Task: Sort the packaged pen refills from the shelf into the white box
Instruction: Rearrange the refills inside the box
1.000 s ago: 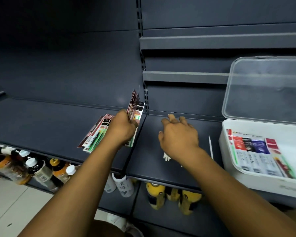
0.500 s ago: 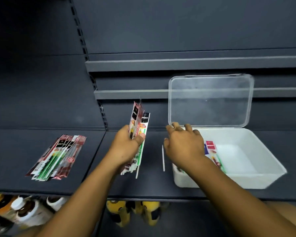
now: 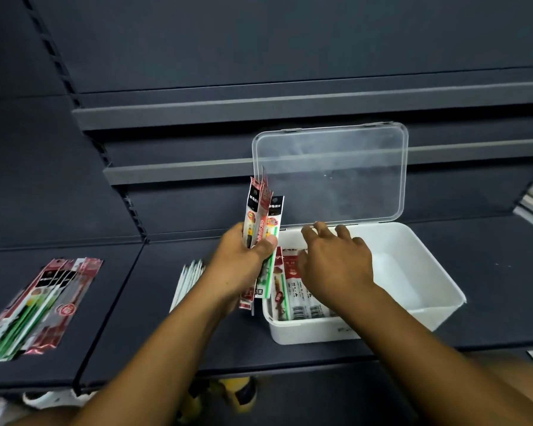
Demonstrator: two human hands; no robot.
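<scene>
My left hand point(image 3: 242, 261) grips a bundle of packaged pen refills point(image 3: 260, 215), held upright at the left edge of the white box point(image 3: 425, 315). The box stands on the dark shelf point(image 3: 166, 342) with its clear lid point(image 3: 333, 173) raised. My right hand point(image 3: 336, 262) hovers over the box's left half with fingers spread and relaxed, holding nothing. Several refill packs point(image 3: 293, 290) lie inside under it. Another pile of packs point(image 3: 40, 305) rests on the shelf at far left.
A few white loose refills point(image 3: 188, 281) lie on the shelf just left of my left wrist. Bottles point(image 3: 237, 392) stand on the shelf below. The shelf's front edge runs across the lower view. The box's right half shows bare white floor.
The view has swung right, bringing the box to the middle. My left hand carried the bundle to the box's left edge, and my right hand moved over the box.
</scene>
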